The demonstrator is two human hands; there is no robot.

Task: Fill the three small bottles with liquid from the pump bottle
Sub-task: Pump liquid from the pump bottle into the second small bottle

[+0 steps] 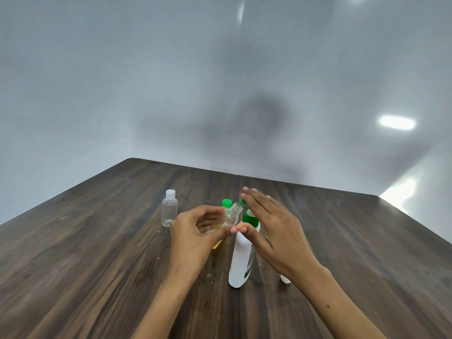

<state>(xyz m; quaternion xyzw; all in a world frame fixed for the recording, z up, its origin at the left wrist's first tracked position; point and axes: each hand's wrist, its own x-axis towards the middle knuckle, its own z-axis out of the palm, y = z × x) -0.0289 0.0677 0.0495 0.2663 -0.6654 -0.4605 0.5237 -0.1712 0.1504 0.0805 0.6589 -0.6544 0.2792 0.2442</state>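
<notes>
**Open bottle held tilted at the pump spout**

Near the middle of the table (102, 241), a white pump bottle (241, 260) is seen standing upright, its green pump head partly hidden under the right hand (271, 231). That hand is laid flat over the pump, its fingers straight and close together, the fingertips reaching past the green spout (242, 203); the thumb is stretched out toward the left hand. Whether the pump is being pressed down cannot be told.

An uncapped clear bottle (233, 211) is held by the left hand (195, 231), the fingers and thumb being curled round its lower body. It is tilted, with its threaded mouth brought up just beside the spout. A little pale liquid seems to be visible inside it, though the amount cannot be judged behind the fingers.

A green-capped bottle (226, 203) is placed just behind the left hand, toward the far edge; most of it is hidden, and a yellow patch is glimpsed below the hand. A clear, capped bottle (169, 208) is stood upright farther to the left, well apart from the hands, and looks empty. A small white object (285, 279) is partly covered by the right wrist near the pump bottle's base; what it is cannot be told.

A grey wall (146, 81) is seen beyond the far edge.
</notes>
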